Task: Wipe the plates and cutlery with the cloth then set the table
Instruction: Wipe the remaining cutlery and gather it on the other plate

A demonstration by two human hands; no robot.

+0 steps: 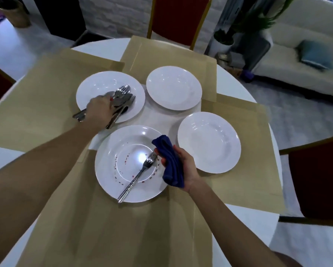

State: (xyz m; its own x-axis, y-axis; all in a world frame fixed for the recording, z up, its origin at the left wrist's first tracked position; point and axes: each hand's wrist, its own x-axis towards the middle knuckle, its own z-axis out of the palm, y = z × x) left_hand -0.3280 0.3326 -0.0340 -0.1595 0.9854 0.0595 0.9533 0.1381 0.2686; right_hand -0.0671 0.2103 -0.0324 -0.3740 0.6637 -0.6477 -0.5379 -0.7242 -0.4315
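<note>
The tabletop (244, 228) carries tan placemats (123, 228), with four white plates clustered between and beyond my hands so everything stays within reach while I wipe. The speckled plate (107, 170) sits nearest, between my forearms; two bare plates (174, 87) lie ahead of my right hand. The cutlery pile (123, 97) rests on the far-left plate (96, 83), under my left hand (100, 108), whose fingers curl round it, likely to pick the next piece. My right hand (183, 164) grips the bunched blue cloth (171, 160), fingertips at the tines of a fork (140, 172) lying across the speckled plate.

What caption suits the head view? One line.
Left hand grips cutlery on far plate; right hand holds blue cloth by fork on spotted plate.
</note>
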